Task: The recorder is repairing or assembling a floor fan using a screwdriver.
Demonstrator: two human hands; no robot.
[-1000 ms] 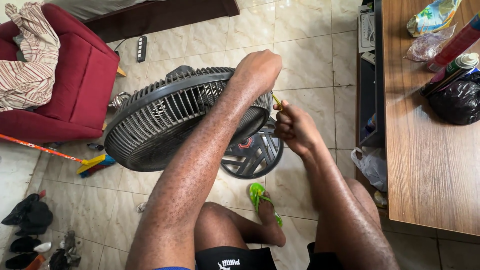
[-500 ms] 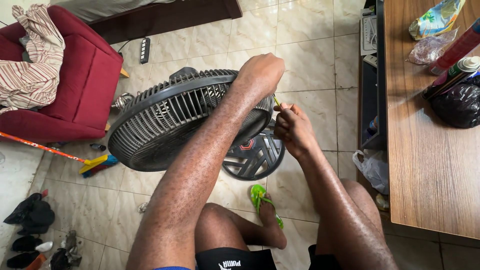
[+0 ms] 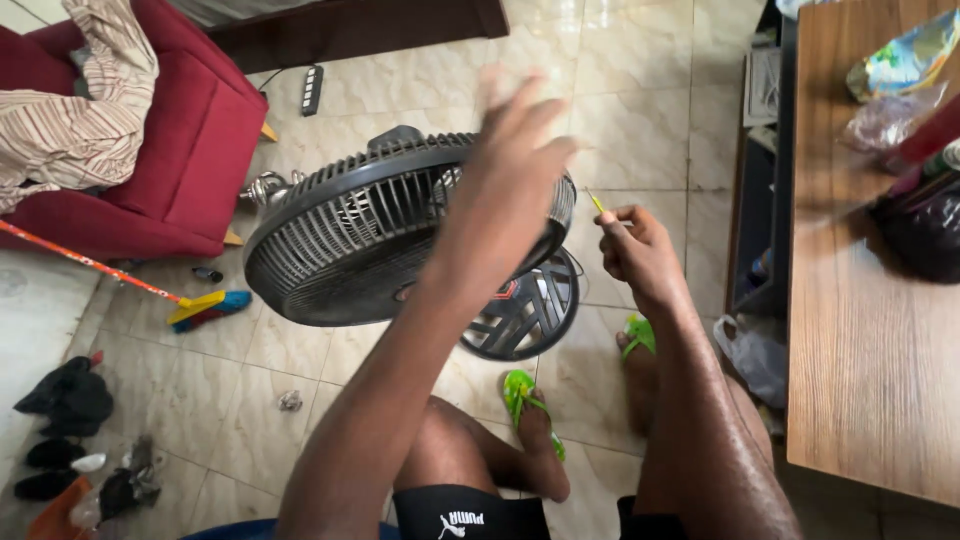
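On the tiled floor before our knees we see the black fan (image 3: 350,240) tilted on its round base (image 3: 530,315). Our left hand (image 3: 515,150) hovers above its grille, fingers spread, gripping nothing. Our right hand (image 3: 635,250), beside the fan, pinches a thin yellow-tipped tool (image 3: 596,203).

Blurred open left hand (image 3: 520,150) above black fan (image 3: 350,245); right hand (image 3: 635,250) pinching yellow-tipped tool (image 3: 596,203).

One black round plastic fan guard (image 3: 350,250), one black round fan base (image 3: 525,315), two green flip-flops (image 3: 525,395), one red upholstered armchair (image 3: 180,170), one brown wooden table (image 3: 860,330), two hands (image 3: 635,250).
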